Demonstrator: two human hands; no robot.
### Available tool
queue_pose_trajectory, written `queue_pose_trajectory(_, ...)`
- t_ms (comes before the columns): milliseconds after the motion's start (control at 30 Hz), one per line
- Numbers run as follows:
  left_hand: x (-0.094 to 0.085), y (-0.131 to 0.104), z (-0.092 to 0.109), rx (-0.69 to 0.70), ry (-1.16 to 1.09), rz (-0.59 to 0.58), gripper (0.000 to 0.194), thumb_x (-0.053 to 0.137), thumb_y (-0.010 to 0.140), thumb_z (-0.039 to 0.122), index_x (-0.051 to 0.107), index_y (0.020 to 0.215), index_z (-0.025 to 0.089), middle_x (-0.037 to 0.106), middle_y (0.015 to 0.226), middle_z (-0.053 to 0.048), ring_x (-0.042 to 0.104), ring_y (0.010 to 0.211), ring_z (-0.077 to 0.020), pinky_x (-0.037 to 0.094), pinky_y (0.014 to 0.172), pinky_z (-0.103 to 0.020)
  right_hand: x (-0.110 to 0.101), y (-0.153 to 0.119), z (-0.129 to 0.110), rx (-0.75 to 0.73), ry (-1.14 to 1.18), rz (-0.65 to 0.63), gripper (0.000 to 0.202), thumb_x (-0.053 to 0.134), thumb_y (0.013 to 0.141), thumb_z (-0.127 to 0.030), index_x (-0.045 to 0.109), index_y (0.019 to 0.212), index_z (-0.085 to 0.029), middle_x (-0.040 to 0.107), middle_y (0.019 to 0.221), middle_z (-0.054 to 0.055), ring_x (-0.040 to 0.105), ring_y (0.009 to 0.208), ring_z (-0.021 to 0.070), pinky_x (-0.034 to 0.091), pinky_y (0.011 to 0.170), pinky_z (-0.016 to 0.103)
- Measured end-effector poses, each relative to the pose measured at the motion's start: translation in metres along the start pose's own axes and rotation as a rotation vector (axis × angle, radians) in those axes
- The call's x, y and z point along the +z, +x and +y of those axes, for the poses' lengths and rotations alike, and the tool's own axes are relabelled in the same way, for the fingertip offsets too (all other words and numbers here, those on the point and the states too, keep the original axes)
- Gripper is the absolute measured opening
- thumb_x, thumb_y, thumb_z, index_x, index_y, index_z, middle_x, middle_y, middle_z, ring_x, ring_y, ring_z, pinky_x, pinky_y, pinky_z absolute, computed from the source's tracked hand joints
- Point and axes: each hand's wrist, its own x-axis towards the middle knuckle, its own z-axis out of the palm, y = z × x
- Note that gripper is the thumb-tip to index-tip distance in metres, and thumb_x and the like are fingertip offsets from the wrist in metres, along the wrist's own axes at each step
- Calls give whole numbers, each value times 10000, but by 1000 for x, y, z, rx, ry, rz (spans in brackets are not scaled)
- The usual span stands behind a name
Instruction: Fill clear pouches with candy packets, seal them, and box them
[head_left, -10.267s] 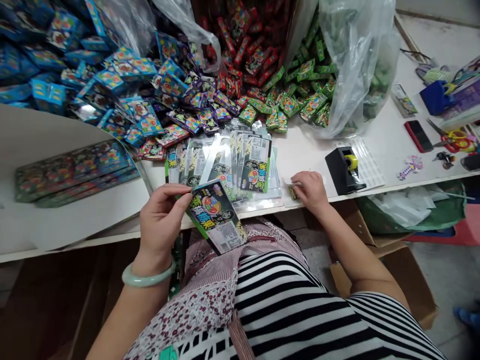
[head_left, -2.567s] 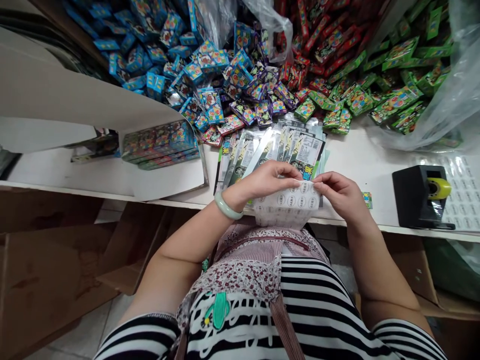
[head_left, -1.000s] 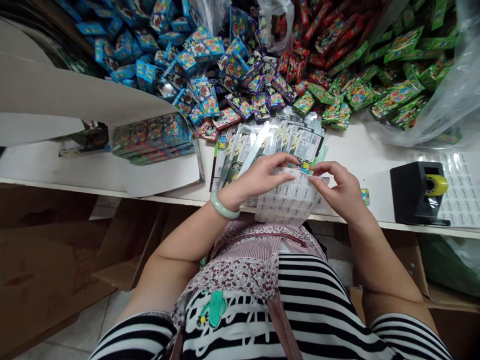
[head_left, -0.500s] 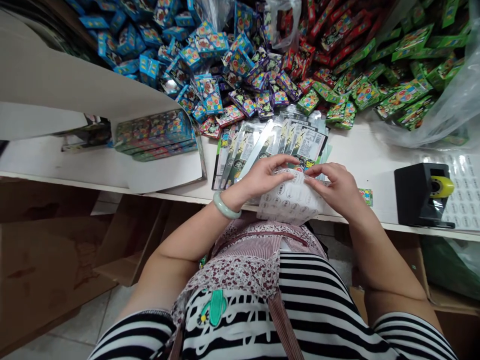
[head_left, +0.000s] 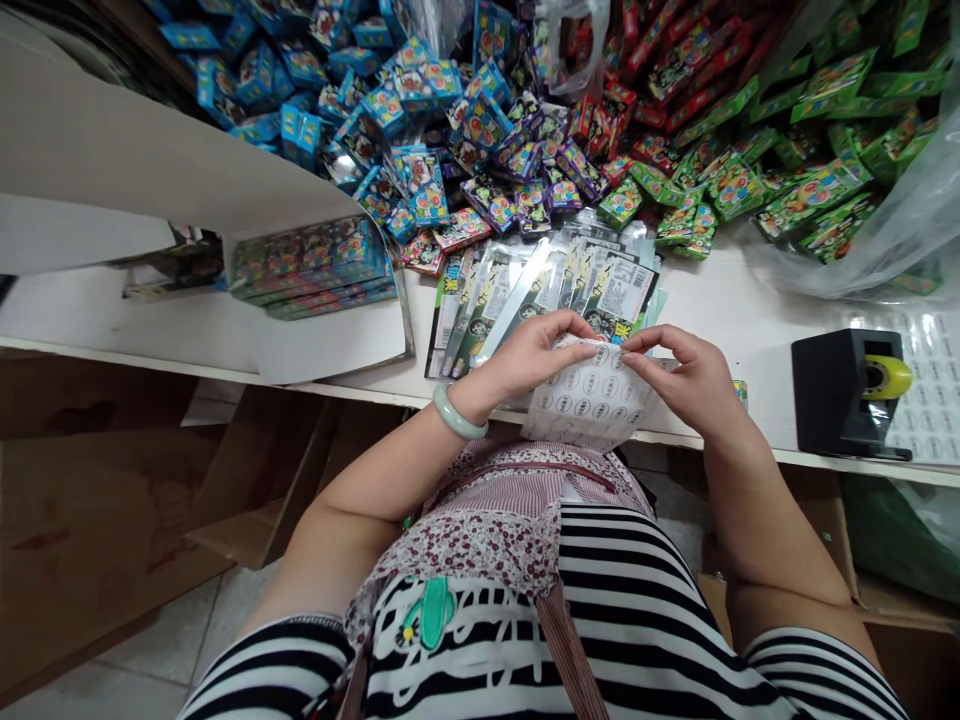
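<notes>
A white sheet of round printed stickers (head_left: 589, 395) hangs over the table's front edge, in front of my body. My left hand (head_left: 544, 350), with a pale green bangle on its wrist, pinches the sheet's upper left edge. At the upper right edge, thumb and index finger of my right hand (head_left: 679, 372) are closed on the same sheet. Just beyond both hands, printed plastic packets (head_left: 487, 300) lie fanned out on the white table (head_left: 727, 320), partly covered by my hands and the sheet.
Heaps of small blue boxes (head_left: 420, 185), purple, red and green boxes (head_left: 739, 185) fill the back. An open carton (head_left: 330, 345) with stacked boxes stands left. On the right are a black tape dispenser (head_left: 840, 390) and more sticker sheets (head_left: 930, 390).
The sticker sheet has flattened, showing its printed circles more plainly. My right hand has moved slightly right, and my left hand has barely shifted.
</notes>
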Motion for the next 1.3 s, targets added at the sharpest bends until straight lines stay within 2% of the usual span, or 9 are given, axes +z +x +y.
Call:
queue_pose_trajectory(233, 4, -1, -2, -4, 100, 90, 118, 631, 835, 262, 635, 754, 176, 678, 771, -5, 602, 756, -120, 481, 733, -270, 9, -2, 7, -176, -281, 90, 87, 609, 901, -295, 687, 896, -258, 751, 843, 20, 665, 843, 234, 447, 843, 415)
queue_pose_trajectory(433, 6, 1, -10, -7, 102, 84, 129, 642, 832, 261, 620, 743, 171, 667, 753, 0, 594, 730, -114, 484, 720, -263, 11, -5, 10, -271, -360, 114, 95, 583, 926, -284, 669, 894, -258, 751, 950, 33, 662, 945, 238, 433, 879, 410)
queue_pose_trajectory(533, 7, 1, -10, -10, 112, 88, 138, 641, 837, 269, 625, 744, 169, 677, 754, -2, 599, 728, -114, 486, 720, -263, 13, -4, 7, -280, -362, 131, 135, 581, 938, -341, 672, 995, -260, 742, 1034, 53, 650, 1019, 249, 426, 900, 411)
queue_pose_trajectory(600, 9, 1, -10, 1, 117, 79, 126, 642, 837, 265, 639, 755, 170, 690, 768, -5, 610, 740, -115, 487, 734, -265, 14, -2, 4, -281, -369, 98, 171, 566, 951, -373, 671, 1031, -264, 744, 1021, 53, 647, 997, 248, 420, 891, 409)
queue_pose_trajectory(767, 10, 0, -9, 15, 102, 64, 120, 653, 845, 289, 672, 793, 182, 727, 833, -15, 645, 808, -126, 500, 791, -279, 19, 2, 0, -245, -379, 19, 175, 525, 972, -367, 665, 942, -265, 741, 900, 34, 633, 865, 235, 407, 825, 400)
queue_pose_trajectory(1033, 8, -1, -9, -12, 66, 52, 125, 672, 845, 291, 682, 803, 174, 735, 841, -20, 653, 806, -125, 511, 793, -271, 20, 1, 0, -277, -412, 20, 156, 538, 962, -307, 681, 1002, -257, 747, 890, 34, 631, 865, 238, 395, 832, 392)
queue_pose_trajectory(1300, 7, -1, -14, -43, 20, 56, 91, 668, 839, 246, 691, 806, 164, 742, 860, -33, 665, 825, -132, 518, 822, -285, 26, 0, 0, -340, -504, 55, 177, 514, 983, -289, 686, 968, -250, 758, 881, 21, 616, 827, 206, 376, 853, 370)
